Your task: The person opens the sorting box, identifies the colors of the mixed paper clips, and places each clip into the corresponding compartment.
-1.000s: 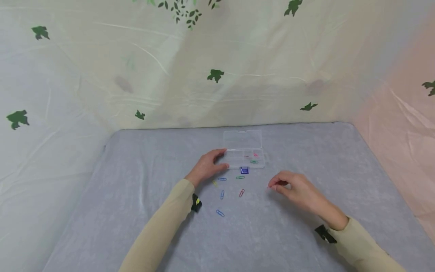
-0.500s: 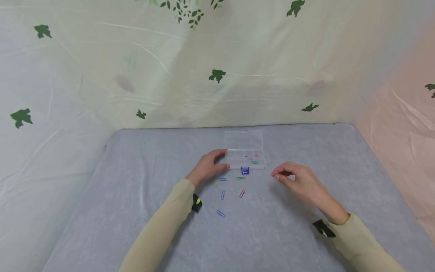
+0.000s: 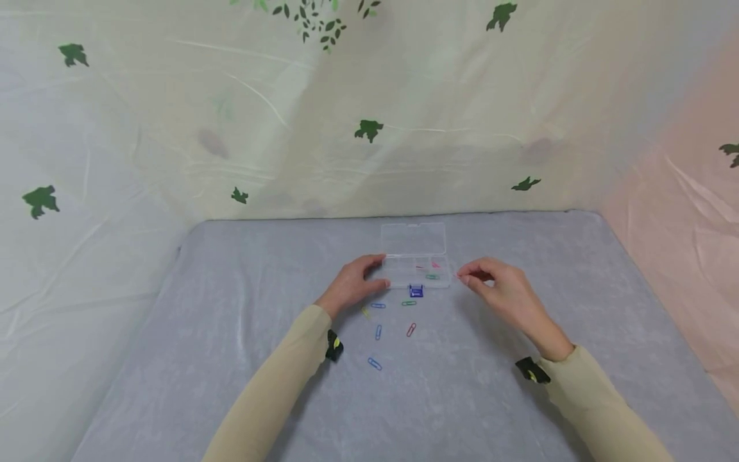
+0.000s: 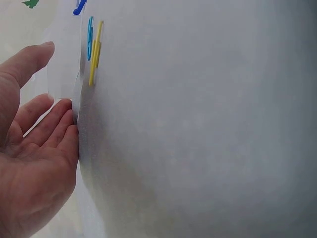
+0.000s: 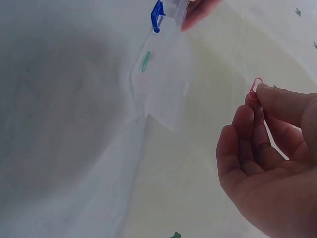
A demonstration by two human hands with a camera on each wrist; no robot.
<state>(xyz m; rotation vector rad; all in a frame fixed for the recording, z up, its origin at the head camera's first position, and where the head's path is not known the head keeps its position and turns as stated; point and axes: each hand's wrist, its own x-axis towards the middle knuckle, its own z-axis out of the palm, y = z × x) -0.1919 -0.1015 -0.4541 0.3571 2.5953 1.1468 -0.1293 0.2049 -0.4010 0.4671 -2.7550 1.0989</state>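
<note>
Where a pale backdrop [image 3: 300, 160] marked with green bird shapes rises at the rear, a grey cloth [image 3: 473, 410] spreads out before it. Two beige sleeves [image 3: 271, 385] reach in over the cloth from the near side.

The left hand [image 3: 350, 282] stands at the left end of a clear box [image 3: 398, 274]. Thumb and forefinger are spread wide, tips at the box's two left corners; whether they press on it cannot be told. The right hand [image 3: 508, 292] is held just beyond the box's right end, thumb and forefinger closed in a pinch on a pink paper clip — its other fingers bent and slack.

The box lies on the cloth, its transparent lid [image 3: 413, 239] thrown back on the far side. A blue clasp [image 3: 416, 290] sits at the front edge. Inside, at the right, a green paper clip [image 3: 432, 277] lies toward the front, with a small pink item [image 3: 436, 264] behind it.

Six loose clips lie in front of the box — three blue clips [image 3: 374, 364], a red clip [image 3: 411, 330], a second green clip [image 3: 408, 303] and a yellow clip [image 3: 365, 312]. The pink paper clip [image 5: 253, 89] protrudes past the right fingertips, clear of the box.
</note>
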